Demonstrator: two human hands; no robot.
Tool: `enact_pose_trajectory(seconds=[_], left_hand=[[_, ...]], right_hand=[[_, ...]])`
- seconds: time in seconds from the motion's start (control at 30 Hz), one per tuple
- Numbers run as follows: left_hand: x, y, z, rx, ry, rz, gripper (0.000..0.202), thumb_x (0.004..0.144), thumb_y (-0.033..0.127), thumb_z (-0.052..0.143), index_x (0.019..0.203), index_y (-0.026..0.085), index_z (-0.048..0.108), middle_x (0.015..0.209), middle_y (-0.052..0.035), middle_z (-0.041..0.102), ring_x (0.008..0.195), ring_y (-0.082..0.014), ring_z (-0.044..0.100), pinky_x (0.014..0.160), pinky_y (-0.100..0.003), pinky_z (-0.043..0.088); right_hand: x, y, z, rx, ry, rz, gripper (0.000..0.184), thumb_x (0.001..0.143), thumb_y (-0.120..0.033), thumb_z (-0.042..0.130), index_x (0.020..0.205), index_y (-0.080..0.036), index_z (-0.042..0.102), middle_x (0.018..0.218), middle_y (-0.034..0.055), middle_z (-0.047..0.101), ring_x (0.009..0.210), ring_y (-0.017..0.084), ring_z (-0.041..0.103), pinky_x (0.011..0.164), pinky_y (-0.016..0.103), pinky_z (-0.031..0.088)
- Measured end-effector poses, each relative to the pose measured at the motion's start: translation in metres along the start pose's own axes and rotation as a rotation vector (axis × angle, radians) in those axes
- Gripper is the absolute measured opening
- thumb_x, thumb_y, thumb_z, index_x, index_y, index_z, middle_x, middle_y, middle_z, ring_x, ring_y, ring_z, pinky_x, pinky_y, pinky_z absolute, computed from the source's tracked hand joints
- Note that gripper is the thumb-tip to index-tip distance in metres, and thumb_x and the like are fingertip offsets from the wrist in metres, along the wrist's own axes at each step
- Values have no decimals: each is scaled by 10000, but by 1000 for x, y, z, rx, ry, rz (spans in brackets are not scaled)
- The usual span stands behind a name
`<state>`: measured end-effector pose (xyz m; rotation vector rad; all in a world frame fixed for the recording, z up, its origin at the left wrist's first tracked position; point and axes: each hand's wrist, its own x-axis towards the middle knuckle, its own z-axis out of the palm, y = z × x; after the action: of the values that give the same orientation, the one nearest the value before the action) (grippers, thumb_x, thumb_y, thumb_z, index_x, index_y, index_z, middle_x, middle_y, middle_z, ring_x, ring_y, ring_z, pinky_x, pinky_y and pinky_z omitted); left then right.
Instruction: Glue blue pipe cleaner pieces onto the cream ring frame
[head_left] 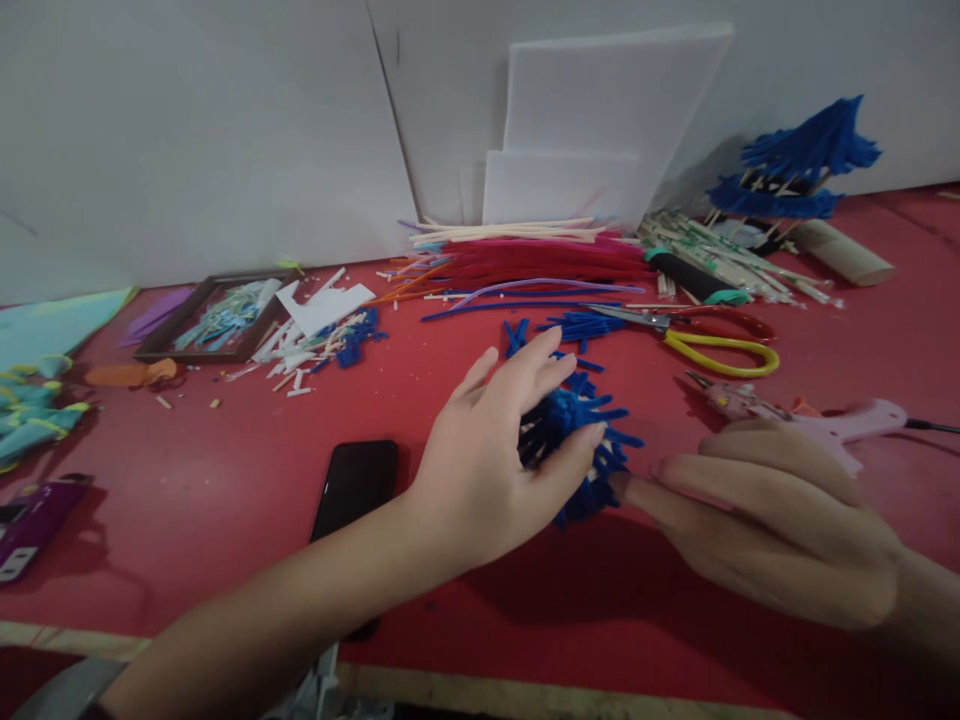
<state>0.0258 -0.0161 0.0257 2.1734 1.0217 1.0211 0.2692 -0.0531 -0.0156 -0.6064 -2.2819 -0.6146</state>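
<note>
A red table [225,560] stands against a plain white wall [187,130].

Blue fuzzy bundle [577,440], red table [225,500], yellow-handled scissors [712,345], black phone [355,485].

A craft workshop: the red worktable [225,520] was strewn with coloured strips [525,262], cut scraps [315,350], scissors [705,335] and a pink glue gun [825,420], white boards [600,120] propped against the wall, a blue fringed bundle [581,425] at centre.
</note>
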Motion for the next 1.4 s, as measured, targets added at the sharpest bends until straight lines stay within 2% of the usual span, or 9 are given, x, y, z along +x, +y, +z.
enact_pose_trajectory(seconds=[0.1, 0.23, 0.43, 0.6, 0.87, 0.97, 1.13, 1.23, 1.4], left_hand=[[0, 0, 0, 59, 11, 49, 566, 941, 285, 700, 1456, 171, 495, 1327, -135, 763, 1293, -304, 710, 1293, -552, 401], [-2, 0, 0, 77, 9, 33, 559, 938, 255, 690, 1457, 198, 491, 1324, -115, 770, 1262, -282, 731, 1286, -519, 412], [-1, 2, 1, 69, 2, 17, 519, 944, 283, 689, 1423, 190, 513, 1319, -128, 772, 1260, -290, 735, 1268, -530, 435], [-1, -1, 4, 46, 9, 36, 494, 943, 281, 693, 1399, 193, 523, 1302, -129, 780, 1237, -291, 749, 1283, -570, 403], [0, -6, 6, 28, 8, 45, 473, 948, 297, 686, 1386, 211, 530, 1296, -125, 785, 1222, -288, 757, 1302, -589, 366], [-1, -5, 5, 40, 2, 48, 478, 947, 290, 686, 1390, 207, 526, 1286, -123, 789, 1218, -289, 759, 1290, -584, 389], [0, -4, 3, 45, -2, 38, 489, 960, 333, 696, 1397, 195, 524, 1290, -132, 785, 1224, -296, 755, 1279, -574, 407], [0, -4, 3, 42, -3, 35, 507, 969, 368, 699, 1406, 182, 520, 1297, -142, 780, 1223, -299, 754, 1273, -570, 417], [0, -5, 4, 48, -2, 39, 515, 959, 334, 707, 1407, 161, 520, 1290, -148, 783, 1228, -296, 752, 1274, -569, 415]], right_hand=[[0, -2, 0, -6, -16, 48, 352, 800, 26, 724, 946, -289, 782, 975, 17, 744, 898, 198, 695, 658, 357, 622], [3, -4, 2, 28, 29, 93, 269, 893, -14, 670, 1004, -251, 736, 927, 7, 698, 886, 162, 656, 668, 332, 584], [11, -2, 8, 52, 59, 57, 173, 937, -27, 635, 1016, -171, 687, 982, 46, 632, 905, 173, 608, 674, 357, 528], [16, -3, 9, 58, 79, 47, 129, 946, -54, 648, 989, -171, 681, 948, 40, 625, 859, 163, 580, 659, 354, 509], [11, -5, 13, 60, 97, 120, 63, 962, -159, 699, 1012, -197, 704, 881, 26, 675, 816, 148, 600, 669, 332, 545], [12, -5, 11, 87, 92, 144, 77, 947, -161, 717, 1008, -208, 721, 833, 22, 673, 808, 160, 601, 663, 332, 536], [10, -3, 7, 121, 70, 113, 212, 888, -22, 712, 996, -204, 736, 845, 22, 693, 836, 179, 615, 671, 344, 523], [5, -2, 8, 118, 54, 88, 221, 911, -24, 683, 1028, -206, 727, 869, 20, 709, 851, 180, 623, 684, 347, 535], [1, -3, 11, 109, 87, 119, 232, 917, -22, 661, 1022, -223, 712, 902, 23, 735, 880, 180, 642, 688, 352, 557]])
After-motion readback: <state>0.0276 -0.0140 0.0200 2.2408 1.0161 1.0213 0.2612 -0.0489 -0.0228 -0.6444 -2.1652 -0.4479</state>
